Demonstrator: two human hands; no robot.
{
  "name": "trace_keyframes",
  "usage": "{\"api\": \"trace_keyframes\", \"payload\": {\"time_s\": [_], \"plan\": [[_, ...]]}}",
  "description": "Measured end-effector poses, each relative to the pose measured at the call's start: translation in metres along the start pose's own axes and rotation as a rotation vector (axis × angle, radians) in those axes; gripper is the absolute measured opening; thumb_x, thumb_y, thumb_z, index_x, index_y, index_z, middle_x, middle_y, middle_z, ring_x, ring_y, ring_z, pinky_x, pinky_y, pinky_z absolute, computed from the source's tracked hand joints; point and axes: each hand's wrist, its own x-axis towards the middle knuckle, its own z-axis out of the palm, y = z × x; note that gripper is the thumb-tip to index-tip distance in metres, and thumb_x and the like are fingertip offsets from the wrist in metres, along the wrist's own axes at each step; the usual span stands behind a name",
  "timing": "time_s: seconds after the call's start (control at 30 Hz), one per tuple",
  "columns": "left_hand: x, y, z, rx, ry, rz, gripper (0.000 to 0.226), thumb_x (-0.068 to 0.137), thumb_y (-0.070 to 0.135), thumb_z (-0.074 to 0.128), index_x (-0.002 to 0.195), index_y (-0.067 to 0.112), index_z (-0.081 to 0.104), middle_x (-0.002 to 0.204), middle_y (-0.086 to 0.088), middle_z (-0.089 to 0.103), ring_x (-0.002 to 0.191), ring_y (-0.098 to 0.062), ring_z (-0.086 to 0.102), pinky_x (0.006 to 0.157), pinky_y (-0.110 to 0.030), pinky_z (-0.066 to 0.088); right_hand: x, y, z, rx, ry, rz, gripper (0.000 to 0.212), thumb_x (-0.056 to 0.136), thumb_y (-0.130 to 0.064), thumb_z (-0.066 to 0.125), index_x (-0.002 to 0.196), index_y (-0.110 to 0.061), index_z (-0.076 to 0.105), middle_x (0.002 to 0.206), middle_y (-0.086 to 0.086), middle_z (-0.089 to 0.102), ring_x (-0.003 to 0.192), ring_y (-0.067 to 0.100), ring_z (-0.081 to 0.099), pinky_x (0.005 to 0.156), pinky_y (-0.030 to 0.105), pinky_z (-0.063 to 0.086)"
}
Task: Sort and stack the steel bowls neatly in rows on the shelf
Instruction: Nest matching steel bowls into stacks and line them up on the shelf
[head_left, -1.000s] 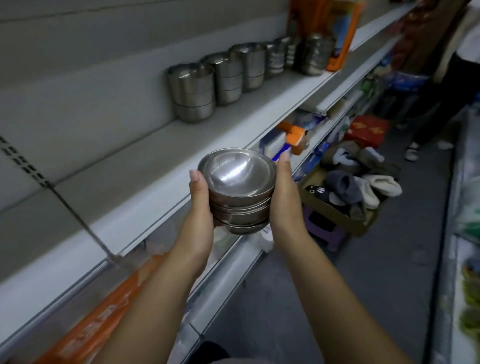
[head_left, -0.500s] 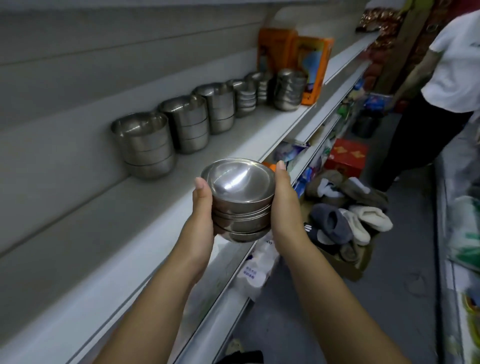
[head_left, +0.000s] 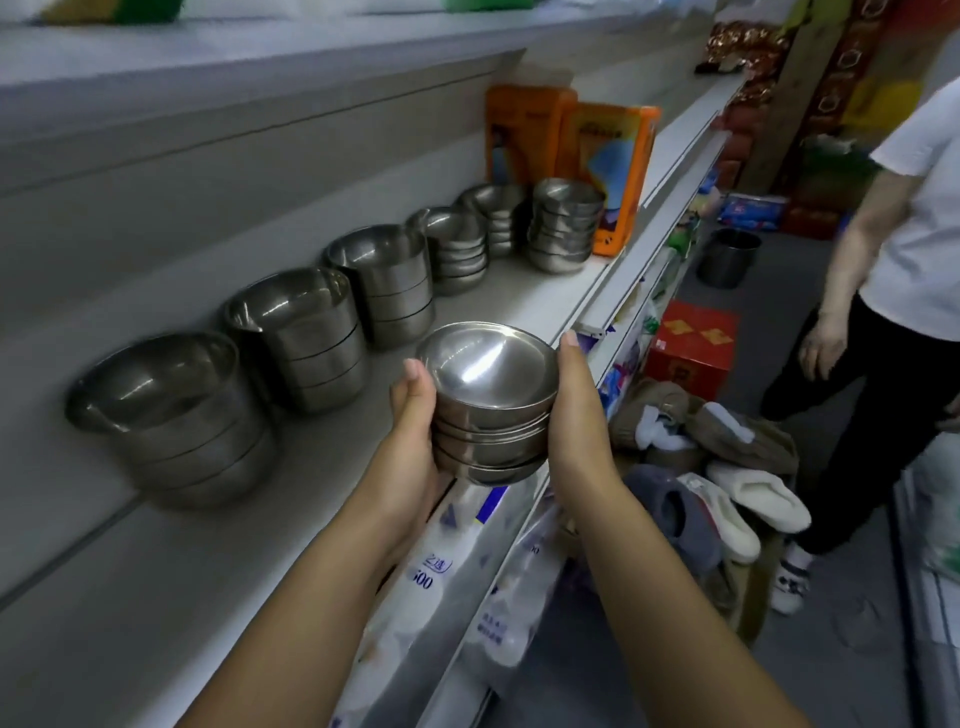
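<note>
Right, a stack of small steel bowls sits mid-frame, above the shelf edge, clamped between left hand and right hand, fingers pressed to its sides. Six more bowl stacks run toward the orange boxes at upper centre.

Shop: stocked shelf, boxed goods

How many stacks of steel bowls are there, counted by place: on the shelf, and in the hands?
Stacks on the shelf: 6 (nearest, farthest front)
Stacks held between both hands: 1
Total: 7
</note>
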Motion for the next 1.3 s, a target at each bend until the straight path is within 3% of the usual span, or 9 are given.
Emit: {"api": "trace_keyframes", "payload": {"time_s": [0.13,0.23,0.43,0.57,0.73,0.87,1.07,1.2,1.3], "plan": [[0.039,0.0,0.012,0.06,0.074,0.035,0.085,0.085,0.077,0.048,0.149,0.022,0.043,0.14,-0.002,0.064,0.128,-0.015,0.063,0.113,-0.046,0.047,0.039,-0.018,-0.003,0.024,-0.024,-0.012,0.073,0.07,-0.09,0.045,0.112,-0.037,0.072,0.118,-0.011,0.072,0.121,0.018,0.061,0.112,0.048,0.039],[0.068,0.0,0.025,0.081,0.13,0.061,0.08,0.08,0.068,0.047,0.147,0.025,0.046,0.138,0.003,0.065,0.122,-0.009,0.066,0.108,-0.038,0.051,0.079,-0.029,-0.007,0.031,-0.104,-0.049,0.06,0.086,-0.074,0.045,0.112,-0.028,0.072,0.112,-0.007,0.075,0.11,0.014,0.067,0.106,0.044,0.047],[0.129,-0.009,0.047,0.061,0.261,0.069,0.081,0.079,0.068,0.061,0.148,0.029,0.044,0.138,-0.001,0.065,0.124,-0.019,0.065,0.11,-0.047,0.05,0.16,-0.057,-0.014,-0.071,-0.199,-0.048,0.058,0.093,-0.068,0.04,0.109,-0.025,0.075,0.105,-0.005,0.078,0.104,0.017,0.07,0.102,0.044,0.051],[0.172,-0.018,0.06,0.083,0.349,0.097,0.093,0.06,0.084,0.071,0.138,0.037,0.052,0.133,0.002,0.068,0.122,-0.02,0.066,0.108,-0.048,0.05,0.211,-0.069,-0.017,-0.091,-0.243,-0.065,0.058,0.092,-0.069,0.042,0.115,-0.026,0.072,0.111,-0.005,0.076,0.108,0.016,0.068,0.104,0.043,0.05],[0.225,-0.025,0.07,0.16,0.445,0.134,0.082,0.053,0.094,0.067,0.124,0.053,0.056,0.133,0.013,0.066,0.125,-0.018,0.063,0.111,-0.049,0.047,0.268,-0.079,-0.013,-0.04,-0.298,-0.077,0.052,0.09,-0.066,0.048,0.116,-0.028,0.072,0.112,-0.005,0.076,0.11,0.016,0.068,0.106,0.044,0.049],[0.252,-0.029,0.075,0.177,0.508,0.154,0.088,0.051,0.095,0.066,0.125,0.051,0.055,0.131,0.015,0.066,0.124,-0.016,0.063,0.11,-0.048,0.049,0.303,-0.084,-0.007,-0.052,-0.33,-0.077,0.044,0.096,-0.059,0.047,0.106,-0.025,0.074,0.11,-0.002,0.077,0.109,0.018,0.069,0.106,0.044,0.049],[0.273,-0.038,0.079,0.179,0.569,0.167,0.093,0.053,0.093,0.068,0.132,0.045,0.055,0.128,0.018,0.068,0.123,-0.009,0.063,0.11,-0.047,0.048,0.334,-0.081,0.002,-0.039,-0.34,-0.009,0.054,0.096,-0.061,0.046,0.123,-0.021,0.07,0.115,0.001,0.075,0.111,0.021,0.067,0.106,0.043,0.049],[0.282,-0.042,0.081,0.187,0.585,0.188,0.087,0.06,0.09,0.068,0.133,0.045,0.054,0.13,0.017,0.068,0.125,-0.01,0.062,0.111,-0.048,0.047,0.345,-0.078,0.005,0.007,-0.332,-0.024,0.035,0.099,-0.058,0.045,0.103,-0.033,0.069,0.115,-0.002,0.073,0.114,0.019,0.065,0.108,0.043,0.048],[0.285,-0.046,0.081,0.193,0.584,0.209,0.085,0.064,0.087,0.068,0.135,0.045,0.052,0.133,0.016,0.066,0.128,-0.01,0.061,0.113,-0.048,0.046,0.346,-0.076,0.006,0.031,-0.298,-0.038,0.05,0.099,-0.06,0.04,0.114,-0.024,0.071,0.115,0.001,0.074,0.112,0.019,0.066,0.107,0.042,0.049]]}}
